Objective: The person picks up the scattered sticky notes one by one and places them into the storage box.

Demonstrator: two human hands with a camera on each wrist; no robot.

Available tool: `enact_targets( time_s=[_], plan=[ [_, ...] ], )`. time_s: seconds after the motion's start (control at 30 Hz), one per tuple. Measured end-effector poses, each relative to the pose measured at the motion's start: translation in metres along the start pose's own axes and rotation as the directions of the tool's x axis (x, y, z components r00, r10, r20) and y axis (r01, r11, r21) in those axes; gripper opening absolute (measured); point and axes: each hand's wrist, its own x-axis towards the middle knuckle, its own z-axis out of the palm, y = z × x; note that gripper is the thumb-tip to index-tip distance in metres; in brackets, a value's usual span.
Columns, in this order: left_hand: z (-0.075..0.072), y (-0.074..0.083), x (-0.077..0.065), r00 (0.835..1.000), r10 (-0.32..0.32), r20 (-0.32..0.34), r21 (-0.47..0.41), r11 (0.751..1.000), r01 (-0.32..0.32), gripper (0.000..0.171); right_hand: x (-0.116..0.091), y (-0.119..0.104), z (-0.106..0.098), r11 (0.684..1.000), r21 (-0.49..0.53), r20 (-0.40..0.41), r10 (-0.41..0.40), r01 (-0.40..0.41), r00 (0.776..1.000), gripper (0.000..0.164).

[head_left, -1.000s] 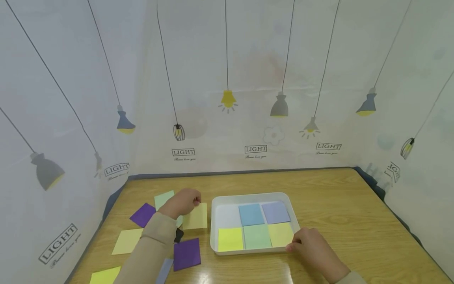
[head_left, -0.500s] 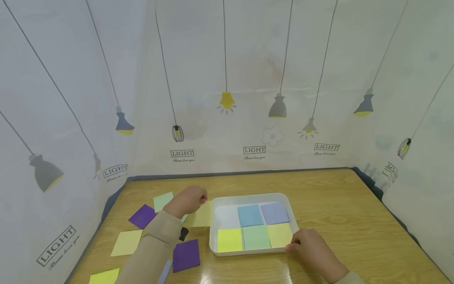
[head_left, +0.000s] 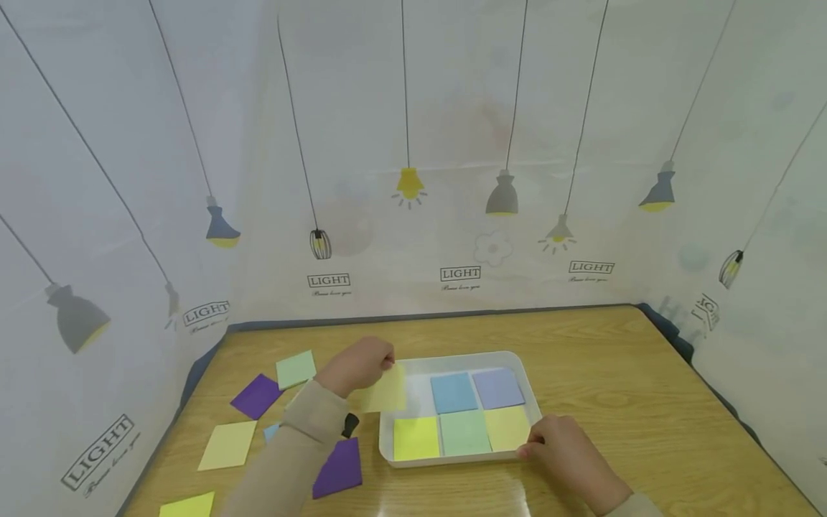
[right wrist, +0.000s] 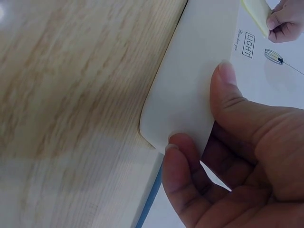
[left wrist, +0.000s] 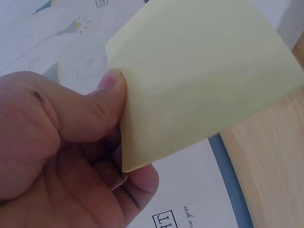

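My left hand [head_left: 363, 365] pinches a pale yellow sticky note pad [left wrist: 199, 85] by one edge, thumb on its face and fingers behind. The pad hangs over the left rim of a white tray [head_left: 385, 444]. With thumb and fingers, my right hand [head_left: 571, 459] grips the tray's near right corner, seen close in the right wrist view. Inside the tray lie a blue pad [head_left: 454, 393], a lavender pad [head_left: 498, 388], a bright yellow pad [head_left: 416, 439], a green pad [head_left: 466, 433] and a pale yellow pad [head_left: 507, 429]. White tray floor shows at the back left.
Left of the tray, loose on the wooden table [head_left: 620, 373], lie a green pad [head_left: 296, 370], purple pads [head_left: 256, 396], a pale yellow pad [head_left: 227, 444] and a bright yellow pad [head_left: 187, 505]. The left forearm partly covers others. A lamp-printed curtain [head_left: 388, 108] surrounds the table.
My left hand has carried the pale yellow pad rightward from beside the tray to over its left rim. The right hand keeps its grip on the tray's corner.
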Motion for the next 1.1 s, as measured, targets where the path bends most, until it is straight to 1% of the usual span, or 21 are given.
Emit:
enact_targets(
  time_s=[0.23,0.37,0.57,0.8,0.87,0.97,1.1],
  plan=[
    [0.005,0.010,0.007,1.000,-0.012,0.015,-0.007,1.000,0.012,0.012,0.000,0.001,0.000,1.000,0.005,0.001,-0.026,0.026,1.000,0.018],
    [0.008,0.015,0.013,0.999,-0.014,0.032,-0.010,1.000,0.015,0.012,0.000,0.001,0.000,1.000,0.009,0.004,-0.027,0.027,1.000,0.018],
    [0.014,0.024,0.022,0.999,0.001,0.048,-0.007,1.000,0.000,0.013,0.000,0.001,-0.001,1.000,0.017,0.014,-0.017,0.017,1.000,0.019],
    [0.023,0.033,0.033,0.998,0.026,0.063,0.002,1.000,-0.026,0.011,0.000,0.002,-0.002,0.998,0.008,-0.003,-0.056,0.056,0.998,0.021],
    [0.025,0.036,0.034,0.997,0.024,0.074,-0.002,1.000,-0.024,0.011,0.000,0.003,-0.002,0.998,0.008,-0.006,-0.065,0.065,0.998,0.021],
    [0.026,0.042,0.036,0.996,0.023,0.082,0.004,1.000,-0.023,0.012,0.000,0.002,-0.001,0.998,0.010,-0.007,-0.061,0.061,0.998,0.021],
    [0.026,0.048,0.037,0.996,0.024,0.085,0.005,1.000,-0.024,0.011,0.000,0.001,-0.002,1.000,0.012,0.006,-0.026,0.026,1.000,0.021]
  ],
)
